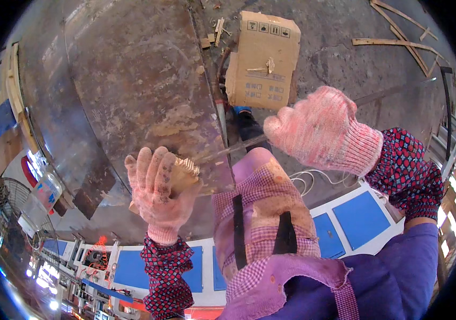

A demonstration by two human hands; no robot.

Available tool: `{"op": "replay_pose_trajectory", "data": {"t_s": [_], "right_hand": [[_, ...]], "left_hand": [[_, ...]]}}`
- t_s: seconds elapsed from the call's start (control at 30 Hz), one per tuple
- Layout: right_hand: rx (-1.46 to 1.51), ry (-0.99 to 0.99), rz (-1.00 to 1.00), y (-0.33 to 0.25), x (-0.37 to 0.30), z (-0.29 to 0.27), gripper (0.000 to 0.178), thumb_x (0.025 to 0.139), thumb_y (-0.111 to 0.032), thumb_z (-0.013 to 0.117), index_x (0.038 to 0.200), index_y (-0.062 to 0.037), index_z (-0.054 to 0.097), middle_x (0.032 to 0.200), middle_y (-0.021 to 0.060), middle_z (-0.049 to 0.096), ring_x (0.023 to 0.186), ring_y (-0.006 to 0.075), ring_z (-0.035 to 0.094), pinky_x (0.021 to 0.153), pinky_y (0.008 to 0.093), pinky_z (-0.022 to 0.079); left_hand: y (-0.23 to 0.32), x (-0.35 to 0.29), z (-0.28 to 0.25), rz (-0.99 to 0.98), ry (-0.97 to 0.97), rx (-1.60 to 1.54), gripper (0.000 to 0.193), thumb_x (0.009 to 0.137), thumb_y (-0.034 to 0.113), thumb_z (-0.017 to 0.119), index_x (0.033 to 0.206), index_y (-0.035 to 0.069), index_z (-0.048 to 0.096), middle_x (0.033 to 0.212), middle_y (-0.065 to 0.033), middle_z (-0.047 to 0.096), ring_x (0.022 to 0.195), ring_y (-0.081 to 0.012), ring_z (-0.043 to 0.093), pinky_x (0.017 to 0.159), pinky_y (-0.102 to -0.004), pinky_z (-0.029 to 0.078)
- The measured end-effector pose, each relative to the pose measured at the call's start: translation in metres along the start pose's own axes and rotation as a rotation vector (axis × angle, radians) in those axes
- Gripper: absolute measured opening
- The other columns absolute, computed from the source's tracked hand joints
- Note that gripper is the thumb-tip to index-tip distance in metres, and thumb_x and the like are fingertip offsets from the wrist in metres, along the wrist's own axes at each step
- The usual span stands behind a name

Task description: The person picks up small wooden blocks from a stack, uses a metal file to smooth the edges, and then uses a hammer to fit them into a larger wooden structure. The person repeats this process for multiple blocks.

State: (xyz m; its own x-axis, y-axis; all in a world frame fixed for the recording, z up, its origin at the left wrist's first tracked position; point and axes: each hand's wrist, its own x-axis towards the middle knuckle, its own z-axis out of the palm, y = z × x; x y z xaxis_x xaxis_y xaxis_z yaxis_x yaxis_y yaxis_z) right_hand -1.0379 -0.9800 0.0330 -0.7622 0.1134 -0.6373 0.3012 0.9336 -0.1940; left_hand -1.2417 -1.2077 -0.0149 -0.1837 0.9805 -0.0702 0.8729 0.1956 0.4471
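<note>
My left hand (161,192), in a pinkish knit glove, presses on a pale wooden piece (188,167) at the near edge of a brown worktable (148,69). Its fingers stretch forward along the wood's left side; the thumb is hard to make out. Ridges or cut marks show on the end of the wood. My right hand (318,128), gloved alike, is closed around a long, narrow metal tool (241,145). One end of the tool reaches over the table edge to the wood; the other seems to stretch out past my wrist. Its exact kind is unclear.
A cardboard box (265,58) with wood scraps on top stands beyond the table's right edge. Wooden strips (404,42) lie on the floor at the far right. A wire-cage fan (17,208) is at the left. White cabinets with blue panels (361,213) run behind me.
</note>
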Motion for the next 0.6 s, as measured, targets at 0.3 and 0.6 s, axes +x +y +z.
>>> {"op": "replay_pose_trajectory", "data": {"t_s": [0.3,0.6], "right_hand": [[-0.059,0.094,-0.187,0.022,0.028,0.020,0.012,0.063,-0.018,0.064,0.069,-0.0102,0.056,0.058,0.0058,0.061,0.052,0.0239,0.065,0.035,0.0441,0.045],[0.189,0.456,-0.462,0.025,0.075,0.141,0.012,0.073,-0.021,0.059,0.071,-0.0128,0.051,0.060,0.0055,0.060,0.053,0.0233,0.065,0.031,0.0437,0.038]], "left_hand": [[0.003,0.004,0.003,0.050,-0.041,0.035,0.075,0.061,0.025,0.079,0.130,0.012,0.052,0.131,-0.0082,0.055,0.129,-0.0338,0.044,0.111,-0.0554,0.023],[0.009,0.018,0.000,-0.011,-0.074,0.094,0.066,0.063,0.028,0.079,0.122,0.012,0.056,0.131,-0.0084,0.054,0.129,-0.0342,0.043,0.112,-0.0540,0.024]]}}
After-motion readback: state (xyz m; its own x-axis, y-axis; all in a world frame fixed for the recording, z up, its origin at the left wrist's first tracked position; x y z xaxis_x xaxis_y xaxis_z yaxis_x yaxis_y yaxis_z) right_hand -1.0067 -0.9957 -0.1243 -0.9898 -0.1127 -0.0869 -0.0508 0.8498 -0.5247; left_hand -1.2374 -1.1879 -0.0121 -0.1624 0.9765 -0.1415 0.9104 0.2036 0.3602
